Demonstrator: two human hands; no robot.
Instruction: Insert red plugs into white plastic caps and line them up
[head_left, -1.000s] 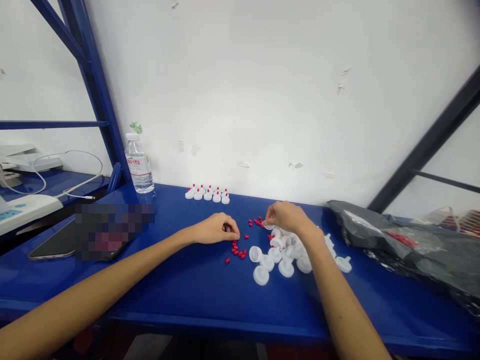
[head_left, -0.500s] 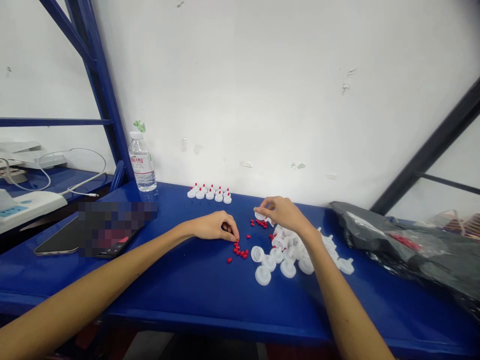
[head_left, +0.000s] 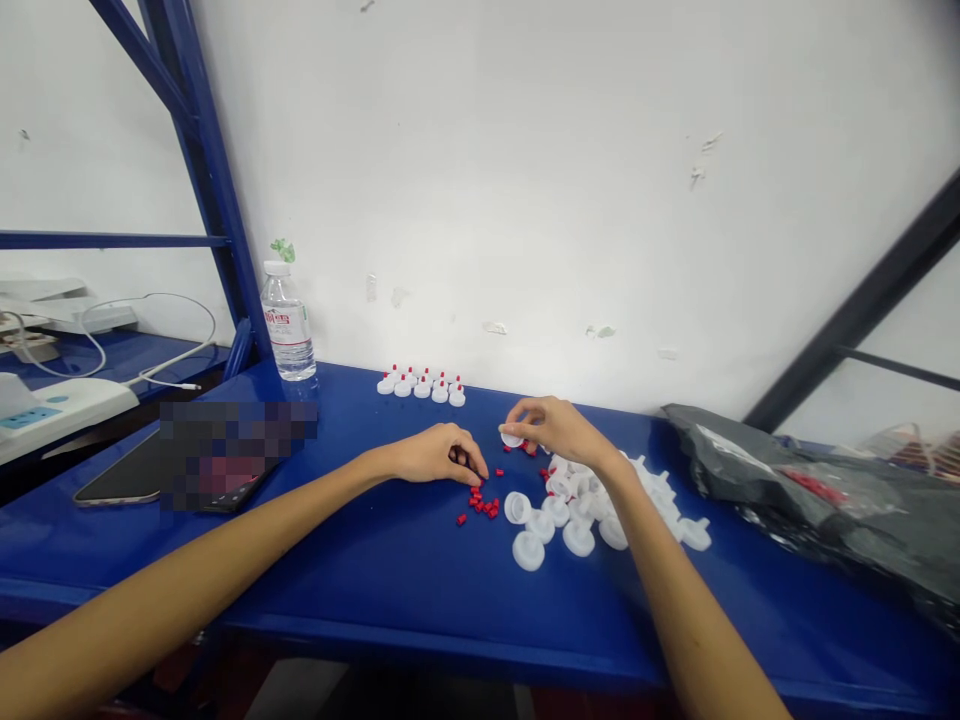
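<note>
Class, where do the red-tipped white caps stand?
In the head view, the red-tipped white caps stand left of centre, near the wall, right of the water bottle and beyond the left hand.

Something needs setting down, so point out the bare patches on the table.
Bare: the near stretch between left forearm, red caps and white lids; also between bottle and left hand. Crowded: around the right hand, by the heaped lids and loose caps.

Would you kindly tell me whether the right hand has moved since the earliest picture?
Yes, leftward: the right hand, pinching a round white plastic cap, is nearer the rows of red-tipped white plastic caps at the back.
</note>
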